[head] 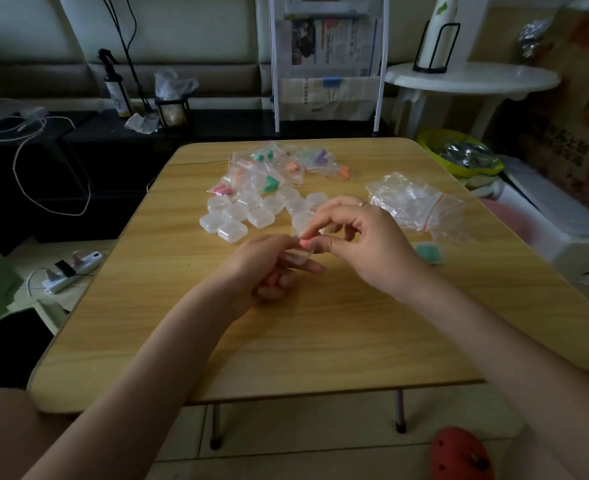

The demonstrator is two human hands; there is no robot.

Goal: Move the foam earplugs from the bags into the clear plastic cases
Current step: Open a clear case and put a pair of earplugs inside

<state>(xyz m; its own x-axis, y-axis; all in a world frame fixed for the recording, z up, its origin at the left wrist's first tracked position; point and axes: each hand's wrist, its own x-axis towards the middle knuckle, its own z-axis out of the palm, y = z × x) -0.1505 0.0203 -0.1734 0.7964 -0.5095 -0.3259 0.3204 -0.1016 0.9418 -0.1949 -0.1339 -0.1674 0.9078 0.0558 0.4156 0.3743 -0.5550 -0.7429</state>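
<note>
A spray bottle (pixel 117 95) stands behind the wooden table (pixel 286 323).

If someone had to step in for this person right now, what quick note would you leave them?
Left hand holds a small clear bag; right hand pinches a pink earplug at its mouth.
Full bags lie at the table's far side, empty cases in front of them, emptied bags to the right.
Done: one case with green earplugs by the right wrist.
Left: the pink plug, then the remaining bags.
</note>
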